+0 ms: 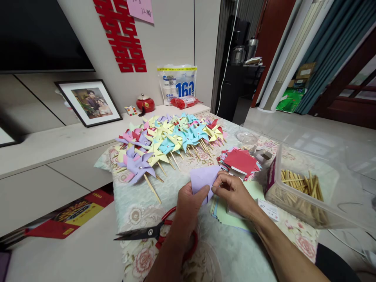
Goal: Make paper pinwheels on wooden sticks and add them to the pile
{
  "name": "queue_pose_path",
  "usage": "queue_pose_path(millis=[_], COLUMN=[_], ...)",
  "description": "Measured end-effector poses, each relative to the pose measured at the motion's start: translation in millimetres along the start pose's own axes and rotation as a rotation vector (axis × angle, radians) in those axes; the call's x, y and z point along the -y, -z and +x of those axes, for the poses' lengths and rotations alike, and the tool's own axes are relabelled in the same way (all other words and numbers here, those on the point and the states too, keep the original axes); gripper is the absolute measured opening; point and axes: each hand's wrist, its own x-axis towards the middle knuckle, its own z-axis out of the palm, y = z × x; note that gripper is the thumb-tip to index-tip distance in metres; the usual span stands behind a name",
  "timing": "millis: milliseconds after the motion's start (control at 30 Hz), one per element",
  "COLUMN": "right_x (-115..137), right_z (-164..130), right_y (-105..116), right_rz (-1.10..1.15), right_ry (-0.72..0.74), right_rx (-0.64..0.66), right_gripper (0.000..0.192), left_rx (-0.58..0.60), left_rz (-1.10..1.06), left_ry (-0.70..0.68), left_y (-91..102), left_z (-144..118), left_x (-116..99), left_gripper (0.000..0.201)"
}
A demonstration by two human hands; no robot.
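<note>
A folded sheet of lilac paper point(203, 178) is pinched between both hands just above the table. My left hand point(188, 209) grips its lower left edge with thumb on top. My right hand point(233, 192) holds its right corner with the fingertips. Red-handled scissors point(152, 233) lie on the flowered tablecloth point(141, 207) under my left wrist, blades pointing left. Beneath my right hand sits a stack of pale green and mixed paper sheets point(232, 213).
Many finished paper pinwheels point(167, 143) on wooden sticks lie in a heap at the far side. A pile of red cut paper point(240, 161) is to the right. A clear plastic box point(305, 188) holds wooden sticks. A framed photo point(89, 102) leans on the white ledge at left.
</note>
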Motion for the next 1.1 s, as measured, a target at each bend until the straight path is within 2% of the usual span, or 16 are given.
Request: queue_pose_path(millis=[233,367,433,500,567,600,700,833,967,1100], right_x=[1,2,1,0,-1,-1,0,4,6,4], right_z=[1,0,0,1,2,3,4,3,0,-2], right_y=[-1,0,3,7,13,15,22,24,21,17], right_rz=[-0.013,-0.014,0.022,0.119,0.239,0.292,0.383,0.370,0.279,0.167], right_ry=[0.012,0.032,0.047,0.066,0.075,0.078,0.100,0.147,0.141,0.127], right_rx=[0.013,0.029,-0.038,-0.163,-0.255,-0.261,-0.147,0.028,0.118,0.157], right_gripper=[0.013,0.015,0.015,0.015,0.027,0.036,0.057,0.066,0.075,0.082], left_rx=[-0.046,-0.043,-0.030,-0.012,0.033,0.065,0.141,0.224,0.348,0.411], left_rz=[0.075,0.046,0.021,0.034,0.085,0.122,0.238,0.511,0.821,1.011], left_ry=[-0.025,-0.010,0.019,0.057,0.087,0.095,0.095,0.054,-0.014,-0.061], left_y=[1.2,4.1,7.6,11.9,16.1,17.9,21.3,22.4,21.0,16.8], left_z=[-1,1,3,4,4,4,4,5,7,12], left_x=[1,-1,-1,-3,-6,-8,-14,-28,-48,-62], left_gripper=[0.031,0.035,0.038,0.039,0.037,0.036,0.033,0.023,0.015,0.013])
